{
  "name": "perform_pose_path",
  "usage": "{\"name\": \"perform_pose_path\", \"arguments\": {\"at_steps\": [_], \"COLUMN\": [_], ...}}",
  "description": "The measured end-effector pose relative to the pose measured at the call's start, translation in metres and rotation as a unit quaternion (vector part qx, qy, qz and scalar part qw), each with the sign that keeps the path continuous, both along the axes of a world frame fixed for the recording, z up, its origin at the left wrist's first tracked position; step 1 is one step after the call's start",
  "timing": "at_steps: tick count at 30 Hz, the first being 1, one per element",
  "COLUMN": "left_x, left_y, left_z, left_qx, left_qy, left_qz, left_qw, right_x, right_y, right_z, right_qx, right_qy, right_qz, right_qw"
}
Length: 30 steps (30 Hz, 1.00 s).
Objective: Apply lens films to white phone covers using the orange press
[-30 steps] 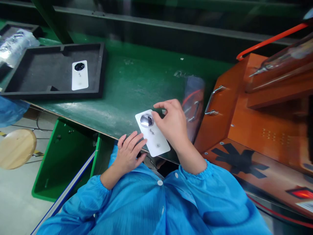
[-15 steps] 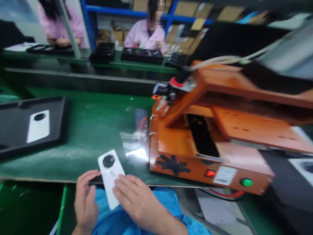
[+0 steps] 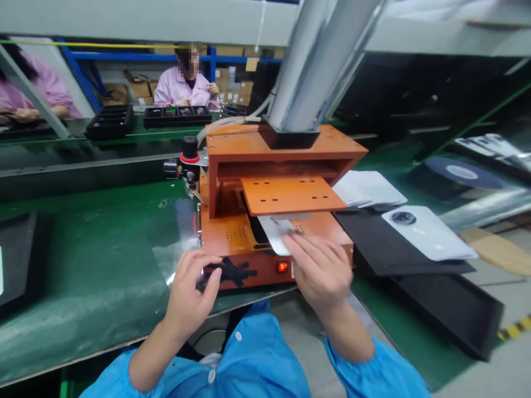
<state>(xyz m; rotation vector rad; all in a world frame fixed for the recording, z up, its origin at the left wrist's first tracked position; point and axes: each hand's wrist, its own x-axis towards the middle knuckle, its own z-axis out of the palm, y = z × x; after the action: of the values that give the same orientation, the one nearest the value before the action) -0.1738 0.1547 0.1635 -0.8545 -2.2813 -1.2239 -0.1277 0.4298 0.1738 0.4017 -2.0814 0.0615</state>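
Observation:
A white phone back cover (image 3: 274, 236) lies partly under the raised orange plate (image 3: 292, 194) of a press, so its far end is hidden. My right hand (image 3: 321, 271) grips its near right edge, thumb and fingers closed on it. Below it sits a dark recess (image 3: 259, 229) in the press base. My left hand (image 3: 193, 290) is by the base's front left corner, beside black tape strips (image 3: 233, 272). Its fingers are apart and curved, with nothing in them. A lit red switch (image 3: 282, 267) shows on the front of the base.
A thick grey cylinder (image 3: 317, 72) rises from the press top (image 3: 286, 138). At right, a white panel with a dark round camera (image 3: 429, 232) lies on a black board (image 3: 373, 249). Clear film (image 3: 172, 260) lies left of the press. Two people in pink (image 3: 166, 88) sit behind.
My view has swung right. The white phone back cover has gone from above my lap to the press, carried by my right hand. My left hand is now apart from it.

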Motion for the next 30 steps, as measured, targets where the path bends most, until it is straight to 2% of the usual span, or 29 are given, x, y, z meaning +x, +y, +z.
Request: {"name": "perform_pose_path", "arguments": {"at_steps": [2, 5, 8, 12, 14, 16, 18, 19, 20, 22, 24, 26, 30], "left_x": [-0.009, -0.026, -0.046, -0.065, -0.068, -0.067, -0.064, -0.063, -0.061, -0.059, -0.059, -0.06, -0.065], "left_y": [0.016, 0.039, 0.059, 0.077, 0.082, 0.084, 0.086, 0.089, 0.092, 0.102, 0.114, 0.126, 0.151], "left_z": [0.0, 0.01, 0.023, 0.035, 0.037, 0.04, 0.044, 0.047, 0.051, 0.057, 0.061, 0.062, 0.063], "left_qx": [-0.029, -0.087, -0.148, -0.216, -0.22, -0.182, -0.093, -0.034, 0.028, 0.135, 0.206, 0.252, 0.314], "left_qy": [0.023, 0.042, 0.037, 0.007, -0.008, -0.037, -0.109, -0.163, -0.224, -0.332, -0.399, -0.434, -0.469], "left_qz": [-0.005, -0.028, -0.044, -0.062, -0.071, -0.08, -0.098, -0.12, -0.15, -0.22, -0.259, -0.242, -0.141], "left_qw": [0.999, 0.995, 0.987, 0.974, 0.973, 0.979, 0.985, 0.979, 0.963, 0.908, 0.855, 0.83, 0.813], "right_x": [-0.027, -0.044, -0.043, -0.038, -0.036, -0.035, -0.035, -0.035, -0.036, -0.038, -0.038, -0.038, -0.037], "right_y": [0.003, 0.005, 0.009, 0.018, 0.02, 0.019, 0.017, 0.016, 0.016, 0.017, 0.019, 0.021, 0.019], "right_z": [-0.002, -0.003, 0.0, 0.005, 0.006, 0.007, 0.008, 0.009, 0.009, 0.009, 0.007, 0.004, -0.002], "right_qx": [0.029, 0.044, 0.004, -0.052, -0.064, -0.072, -0.081, -0.086, -0.09, -0.096, -0.1, -0.103, -0.129], "right_qy": [-0.058, -0.15, -0.216, -0.273, -0.29, -0.298, -0.304, -0.308, -0.312, -0.315, -0.308, -0.3, -0.286], "right_qz": [0.004, -0.009, -0.014, 0.037, 0.055, 0.055, 0.047, 0.045, 0.046, 0.053, 0.06, 0.058, 0.034], "right_qw": [0.998, 0.988, 0.976, 0.96, 0.953, 0.95, 0.948, 0.947, 0.945, 0.943, 0.944, 0.947, 0.949]}}
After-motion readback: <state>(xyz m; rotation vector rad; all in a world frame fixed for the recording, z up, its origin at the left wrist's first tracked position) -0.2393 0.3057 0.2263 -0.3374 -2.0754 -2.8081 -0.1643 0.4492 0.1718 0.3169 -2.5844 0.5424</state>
